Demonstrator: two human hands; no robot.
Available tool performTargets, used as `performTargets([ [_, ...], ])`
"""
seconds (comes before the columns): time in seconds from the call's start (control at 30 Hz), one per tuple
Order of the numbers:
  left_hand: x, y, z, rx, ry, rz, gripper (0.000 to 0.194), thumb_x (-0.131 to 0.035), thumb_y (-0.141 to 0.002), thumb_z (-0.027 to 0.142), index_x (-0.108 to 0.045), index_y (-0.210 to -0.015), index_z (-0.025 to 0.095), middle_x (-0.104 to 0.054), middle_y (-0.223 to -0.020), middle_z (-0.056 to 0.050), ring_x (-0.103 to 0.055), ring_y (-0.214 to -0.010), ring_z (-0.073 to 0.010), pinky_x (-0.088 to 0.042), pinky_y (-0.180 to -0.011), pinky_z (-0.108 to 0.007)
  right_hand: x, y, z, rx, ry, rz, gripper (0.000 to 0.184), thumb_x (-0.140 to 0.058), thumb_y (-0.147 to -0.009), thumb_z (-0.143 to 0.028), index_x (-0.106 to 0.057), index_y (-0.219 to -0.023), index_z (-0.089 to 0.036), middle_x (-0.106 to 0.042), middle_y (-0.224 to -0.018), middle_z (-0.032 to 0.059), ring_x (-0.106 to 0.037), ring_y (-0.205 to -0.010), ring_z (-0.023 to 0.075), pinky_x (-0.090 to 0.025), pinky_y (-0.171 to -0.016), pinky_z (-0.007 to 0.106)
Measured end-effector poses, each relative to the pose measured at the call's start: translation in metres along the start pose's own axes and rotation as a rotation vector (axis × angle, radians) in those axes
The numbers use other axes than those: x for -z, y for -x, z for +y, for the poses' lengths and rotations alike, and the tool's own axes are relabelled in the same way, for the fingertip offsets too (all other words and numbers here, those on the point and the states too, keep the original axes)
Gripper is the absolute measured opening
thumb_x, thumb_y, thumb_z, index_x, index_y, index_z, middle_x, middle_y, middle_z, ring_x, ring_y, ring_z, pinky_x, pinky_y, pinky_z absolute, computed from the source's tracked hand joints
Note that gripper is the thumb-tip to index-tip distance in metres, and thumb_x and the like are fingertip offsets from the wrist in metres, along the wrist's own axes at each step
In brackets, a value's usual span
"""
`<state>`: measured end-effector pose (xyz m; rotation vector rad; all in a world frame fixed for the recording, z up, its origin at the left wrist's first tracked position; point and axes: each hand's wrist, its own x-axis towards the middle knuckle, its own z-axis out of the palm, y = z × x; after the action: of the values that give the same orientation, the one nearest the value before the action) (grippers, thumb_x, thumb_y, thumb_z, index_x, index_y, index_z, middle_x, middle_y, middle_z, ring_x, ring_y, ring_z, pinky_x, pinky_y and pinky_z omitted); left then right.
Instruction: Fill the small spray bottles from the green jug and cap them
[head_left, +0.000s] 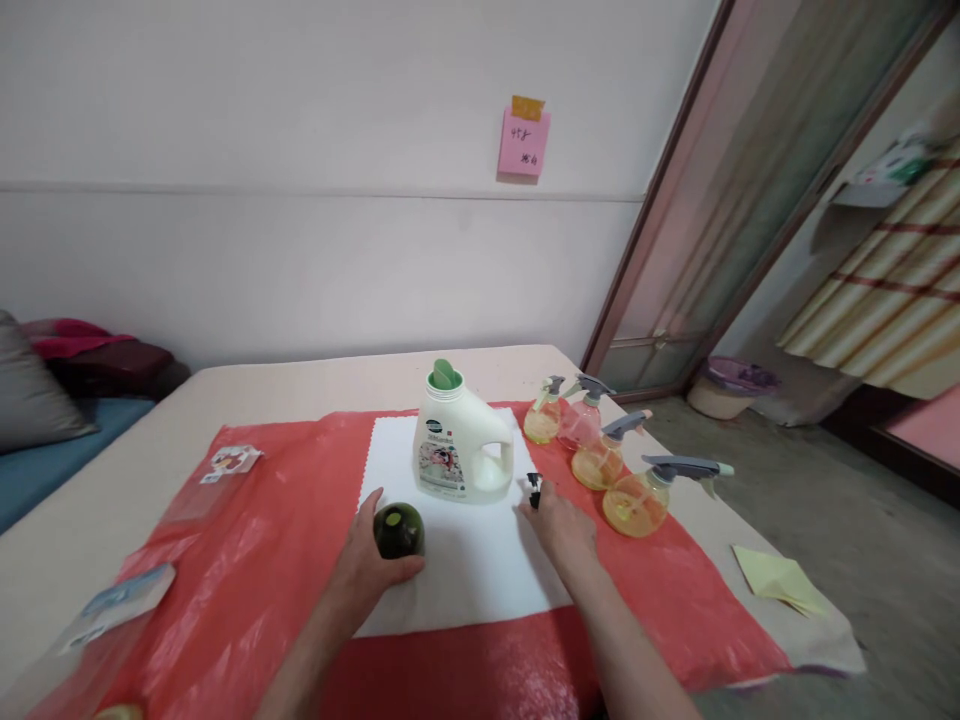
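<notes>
My left hand [367, 560] is curved around a dark green round bottle [399, 532] with an open top, on the white sheet [442, 595]. Thumb and fingers touch its sides. My right hand [562, 530] is closed on a small black spray head [535, 487] at the sheet's right edge; part of it is hidden by the fingers. Between and behind the hands stands a pale detergent jug [450, 440] with a handle, a printed label and a green spout [443, 375] showing in its uncapped mouth.
Several spray bottles with grey heads, the nearest yellow [636, 504], line the right side of the red plastic sheet [292, 520]. Clear packets [225, 465] lie at left. Yellow paper notes [778, 578] rest near the table's right edge. A white wall [300, 270] stands behind.
</notes>
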<state>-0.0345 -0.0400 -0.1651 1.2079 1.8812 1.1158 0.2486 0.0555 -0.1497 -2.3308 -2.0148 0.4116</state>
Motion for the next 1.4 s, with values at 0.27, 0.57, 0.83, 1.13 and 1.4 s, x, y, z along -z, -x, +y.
performTargets([
  [0.27,0.020,0.007,0.027,0.064,0.176,0.359,0.061,-0.073,-0.079,0.056,-0.062,-0.128,0.023,-0.064,-0.141,-0.014,-0.064,-0.126,-0.0321,-0.051,-0.107,-0.047,0.000,0.002,-0.003,0.021,-0.235,0.058,0.032,-0.056,-0.099,-0.042,-0.068,-0.111,-0.015,-0.074,-0.102,0.0170,-0.070,-0.104,0.0310,-0.051,-0.094,0.050],
  [0.57,0.006,0.011,0.025,-0.203,0.168,0.585,0.035,-0.067,-0.082,0.052,-0.071,-0.096,0.020,-0.073,-0.116,-0.010,-0.070,-0.102,-0.0237,-0.058,-0.094,-0.038,-0.029,0.005,-0.031,0.407,-0.966,0.053,0.082,-0.048,-0.088,-0.077,-0.054,-0.144,-0.019,-0.055,-0.153,0.0179,-0.055,-0.137,0.0290,-0.046,-0.112,0.047],
  [0.83,0.009,0.006,0.022,-0.385,-0.005,0.604,0.026,-0.059,-0.092,0.045,-0.070,-0.094,0.021,-0.075,-0.108,-0.009,-0.071,-0.095,-0.0207,-0.058,-0.084,-0.032,-0.040,0.008,-0.050,0.427,-1.145,0.013,0.101,-0.055,-0.084,-0.080,-0.030,-0.162,-0.020,-0.024,-0.172,0.0154,-0.020,-0.159,0.0285,-0.016,-0.129,0.050],
  [1.13,0.011,0.003,0.023,-0.378,0.056,0.635,0.025,-0.059,-0.092,0.045,-0.070,-0.093,0.022,-0.076,-0.103,-0.008,-0.072,-0.095,-0.0207,-0.058,-0.082,-0.032,-0.010,-0.032,-0.096,0.447,-1.158,0.124,0.095,-0.048,-0.086,-0.077,-0.042,-0.153,-0.010,-0.058,-0.146,0.0212,-0.053,-0.137,0.0323,-0.036,-0.119,0.050],
  [1.4,0.013,0.014,0.034,-0.395,0.150,0.626,0.024,-0.061,-0.091,0.044,-0.071,-0.091,0.022,-0.078,-0.104,-0.008,-0.073,-0.097,-0.0217,-0.060,-0.086,-0.033,0.072,0.027,-0.085,0.524,-1.007,0.272,0.095,-0.073,-0.067,-0.074,-0.056,-0.140,-0.016,-0.066,-0.134,0.0151,-0.046,-0.139,0.0346,-0.019,-0.126,0.049],
])
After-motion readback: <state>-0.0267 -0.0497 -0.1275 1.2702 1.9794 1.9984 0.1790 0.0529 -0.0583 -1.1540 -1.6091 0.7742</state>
